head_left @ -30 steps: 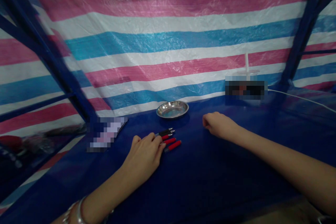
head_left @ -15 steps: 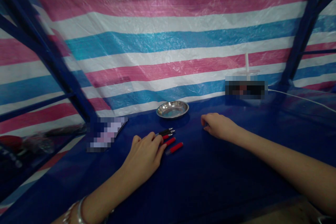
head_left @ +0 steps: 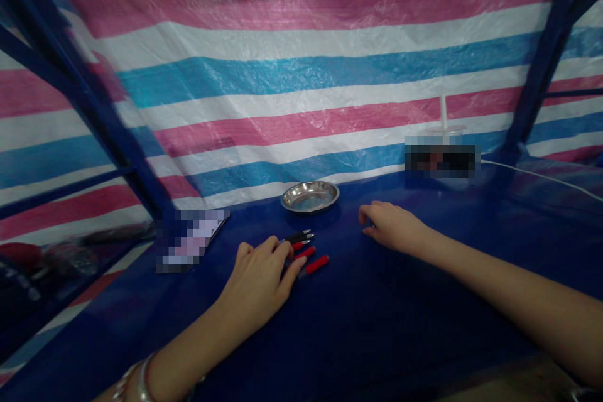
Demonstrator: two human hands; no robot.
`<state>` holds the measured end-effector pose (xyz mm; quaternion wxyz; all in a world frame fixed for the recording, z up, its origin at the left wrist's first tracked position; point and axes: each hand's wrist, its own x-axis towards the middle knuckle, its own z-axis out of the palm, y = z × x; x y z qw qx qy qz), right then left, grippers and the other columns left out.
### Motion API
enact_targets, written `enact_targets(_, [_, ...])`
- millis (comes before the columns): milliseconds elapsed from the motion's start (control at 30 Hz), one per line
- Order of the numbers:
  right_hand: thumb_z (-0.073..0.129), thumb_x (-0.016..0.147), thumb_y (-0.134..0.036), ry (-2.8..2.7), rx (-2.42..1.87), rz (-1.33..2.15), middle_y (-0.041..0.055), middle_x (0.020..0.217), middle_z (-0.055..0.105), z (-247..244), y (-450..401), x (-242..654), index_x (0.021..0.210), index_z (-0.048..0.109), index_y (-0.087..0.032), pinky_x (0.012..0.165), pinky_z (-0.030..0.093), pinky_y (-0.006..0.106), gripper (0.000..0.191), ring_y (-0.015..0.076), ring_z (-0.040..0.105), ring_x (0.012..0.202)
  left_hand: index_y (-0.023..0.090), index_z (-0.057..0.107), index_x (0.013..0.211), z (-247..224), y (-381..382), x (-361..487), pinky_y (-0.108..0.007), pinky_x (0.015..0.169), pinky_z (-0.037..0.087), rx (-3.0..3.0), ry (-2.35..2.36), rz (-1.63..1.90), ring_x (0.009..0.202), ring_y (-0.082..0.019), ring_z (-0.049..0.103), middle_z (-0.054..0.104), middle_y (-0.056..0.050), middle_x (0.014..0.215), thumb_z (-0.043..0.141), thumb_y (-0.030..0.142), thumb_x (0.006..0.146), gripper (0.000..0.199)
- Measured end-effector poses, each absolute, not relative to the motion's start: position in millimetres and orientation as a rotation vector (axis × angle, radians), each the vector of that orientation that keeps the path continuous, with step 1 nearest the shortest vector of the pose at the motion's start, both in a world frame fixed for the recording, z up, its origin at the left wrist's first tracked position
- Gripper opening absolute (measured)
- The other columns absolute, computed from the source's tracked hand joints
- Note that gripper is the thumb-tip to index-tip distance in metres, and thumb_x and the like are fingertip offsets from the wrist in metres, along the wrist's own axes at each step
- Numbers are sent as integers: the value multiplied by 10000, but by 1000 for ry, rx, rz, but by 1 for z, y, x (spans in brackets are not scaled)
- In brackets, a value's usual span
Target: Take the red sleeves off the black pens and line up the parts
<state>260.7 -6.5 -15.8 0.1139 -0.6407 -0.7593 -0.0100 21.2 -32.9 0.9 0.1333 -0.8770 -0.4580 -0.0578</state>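
My left hand (head_left: 261, 276) lies over a small row of pens on the blue table (head_left: 358, 333), its fingers spread and bent. Black pens (head_left: 298, 238) with silver tips poke out beyond the fingertips, alongside a red pen (head_left: 299, 245) with a silver tip. Nearer me are two red caps, one partly behind my thumb, the other a red cap (head_left: 317, 264) beside the thumb tip. The pens' back ends are hidden under the hand. My right hand (head_left: 393, 226) rests on the table, loosely curled, a gap between thumb and index finger, nothing visible in it.
A shallow metal dish (head_left: 309, 197) stands at the table's back edge. A blurred-out flat item (head_left: 195, 242) lies on the left. Back right is a blurred-out cup with a straw (head_left: 443, 114), and a white cable (head_left: 541, 173). Blue frame posts and a striped sheet (head_left: 301, 75) enclose the table.
My left thumb has moved outward, towards the nearest red cap. The right hand's index finger and thumb have shifted slightly to the left. The pens and dish look unmoved.
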Motion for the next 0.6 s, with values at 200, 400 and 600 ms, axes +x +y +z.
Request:
enact_targets(200, [503,735,-234,-2210,-1883,-9,82,918,567,-15,-7,259,904,540,-189,704,390,283,178,211,548,880,165,535,896,2,-33,21,-333,636,288,-2522,-1344,-159,749,-218,502,509,-45,811,311,309,912,267])
enact_targets(400, [504,741,-239,-2213,-1859,-12,85,917,563,-14,-8,258,898,541,-184,715,391,284,171,212,547,886,157,518,899,-1,-25,17,-331,627,289,-2467,-1337,-140,724,-210,504,507,-51,827,311,212,897,215])
enact_targets(600, [522,731,-254,-2207,-1868,2,78,909,564,-15,-6,258,889,542,-189,698,393,284,172,213,549,874,164,509,907,-1,-18,9,-325,627,285,-2412,-1360,-162,707,-200,505,503,-43,829,331,175,884,180])
